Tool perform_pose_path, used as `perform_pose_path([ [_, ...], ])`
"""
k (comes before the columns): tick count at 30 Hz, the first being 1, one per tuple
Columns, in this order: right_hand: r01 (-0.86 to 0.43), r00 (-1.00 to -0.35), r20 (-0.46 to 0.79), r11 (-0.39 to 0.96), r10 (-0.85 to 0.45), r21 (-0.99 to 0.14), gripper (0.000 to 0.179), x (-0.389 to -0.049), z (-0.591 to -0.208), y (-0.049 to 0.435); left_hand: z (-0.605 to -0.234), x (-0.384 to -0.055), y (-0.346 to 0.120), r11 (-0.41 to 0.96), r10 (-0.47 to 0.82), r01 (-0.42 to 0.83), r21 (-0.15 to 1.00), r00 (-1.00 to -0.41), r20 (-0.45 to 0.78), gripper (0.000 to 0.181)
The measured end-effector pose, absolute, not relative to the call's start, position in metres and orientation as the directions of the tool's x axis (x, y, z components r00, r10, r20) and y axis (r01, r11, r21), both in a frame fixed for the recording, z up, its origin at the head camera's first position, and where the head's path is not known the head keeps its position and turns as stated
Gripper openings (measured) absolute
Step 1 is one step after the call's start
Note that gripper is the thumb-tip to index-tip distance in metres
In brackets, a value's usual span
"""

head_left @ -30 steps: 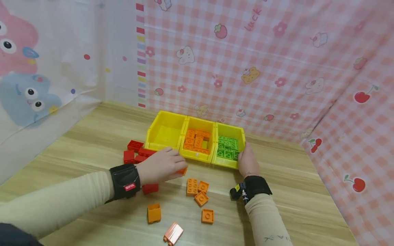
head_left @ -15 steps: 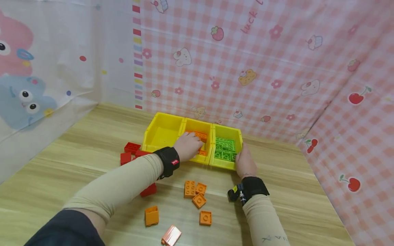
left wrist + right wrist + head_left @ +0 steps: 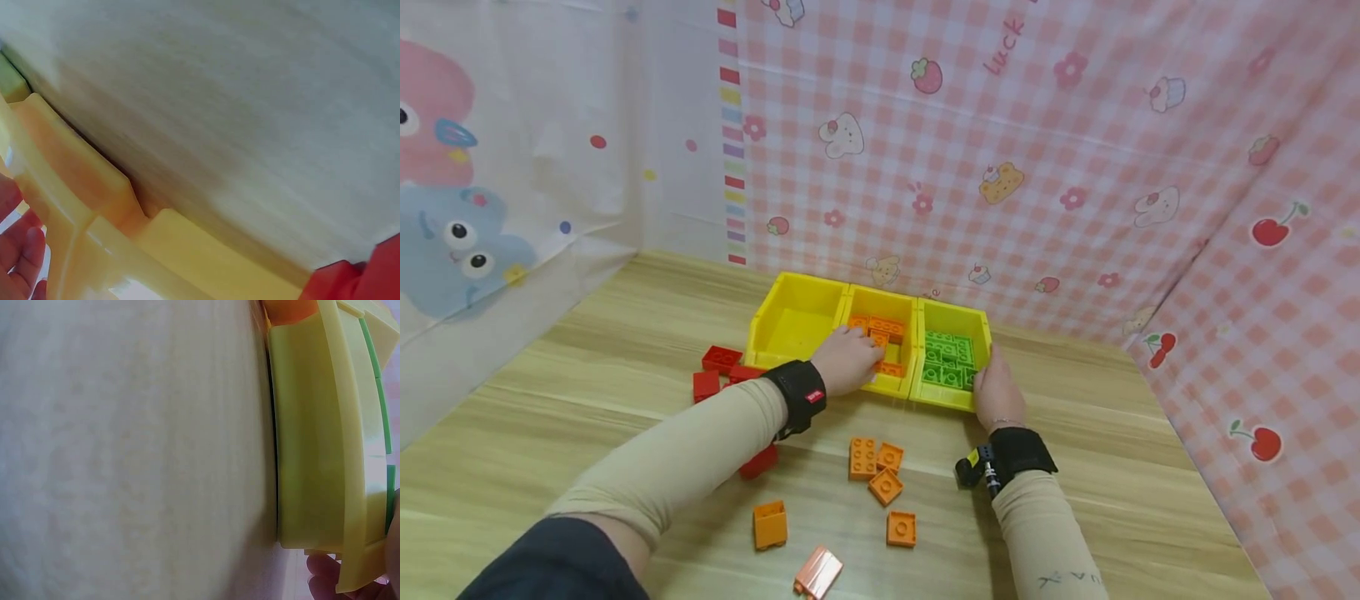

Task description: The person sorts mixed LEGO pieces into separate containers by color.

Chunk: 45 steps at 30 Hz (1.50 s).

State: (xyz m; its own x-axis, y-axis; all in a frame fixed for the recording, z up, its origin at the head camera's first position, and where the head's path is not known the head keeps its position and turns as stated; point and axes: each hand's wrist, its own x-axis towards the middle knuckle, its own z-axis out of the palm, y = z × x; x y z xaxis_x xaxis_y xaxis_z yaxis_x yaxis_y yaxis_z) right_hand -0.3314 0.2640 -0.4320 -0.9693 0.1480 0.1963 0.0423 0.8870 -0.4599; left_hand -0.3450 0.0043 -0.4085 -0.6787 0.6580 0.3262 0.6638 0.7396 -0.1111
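Three joined yellow bins (image 3: 797, 321) stand on the table. My left hand (image 3: 848, 360) reaches over the front of the middle bin, its fingers among the orange bricks (image 3: 887, 327). Whether a brick is between those fingers is hidden. In the left wrist view, the fingers (image 3: 25, 259) show behind the bin's yellow edge. My right hand (image 3: 1000, 392) grips the right wall of the end bin, which holds green bricks (image 3: 947, 358). The right wrist view shows fingertips (image 3: 324, 565) beneath that bin's rim (image 3: 353, 456). Inside the left bin, no bricks are visible.
Red bricks (image 3: 721, 359) lie left of the bins, partly behind my left arm. Several loose orange bricks (image 3: 862, 458) are scattered in front, one (image 3: 818, 572) shining near the bottom edge. A pink checked cloth (image 3: 955, 125) hangs behind the bins.
My left hand has carried an orange brick from the table into the middle bin, then drawn back slightly to the left. The right hand keeps its hold on the end bin.
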Motion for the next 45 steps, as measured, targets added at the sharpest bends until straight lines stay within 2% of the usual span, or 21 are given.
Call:
perform_pose_path([
  [5,0.054,-0.974,0.171,0.885,0.148,-0.462,0.051,-0.332,-0.433,0.263,-0.406,-0.341,0.0,0.733,0.666,0.676,-0.078,-0.69,0.285,0.019],
  [8,0.058,-0.975,0.166,0.889,0.148,-0.454,0.051,-0.332,-0.434,0.264,-0.404,-0.336,-0.001,0.72,0.676,0.689,-0.079,-0.671,0.305,0.017],
  [12,0.059,-0.974,0.171,0.893,0.149,-0.445,0.051,-0.333,-0.435,0.265,-0.404,-0.324,-0.001,0.659,0.73,0.74,-0.134,-0.588,0.349,0.016],
  [14,0.059,-0.975,0.167,0.891,0.149,-0.45,0.051,-0.333,-0.434,0.265,-0.404,-0.314,0.001,0.612,0.77,0.777,-0.146,-0.544,0.332,0.017],
  [18,0.064,-0.975,0.158,0.882,0.154,-0.468,0.051,-0.332,-0.433,0.265,-0.404,-0.293,0.008,0.501,0.853,0.856,-0.125,-0.465,0.237,0.018],
  [24,0.065,-0.975,0.158,0.882,0.156,-0.467,0.051,-0.331,-0.432,0.265,-0.404,-0.272,0.016,0.421,0.906,0.896,-0.14,-0.408,0.113,0.021],
  [30,0.06,-0.975,0.165,0.887,0.151,-0.458,0.051,-0.332,-0.432,0.264,-0.407,-0.266,0.016,0.41,0.912,0.901,-0.142,-0.407,0.053,0.021],
  [45,0.056,-0.973,0.17,0.881,0.153,-0.47,0.05,-0.332,-0.432,0.264,-0.406,-0.262,0.025,0.468,0.881,0.876,-0.115,-0.472,-0.011,0.015],
])
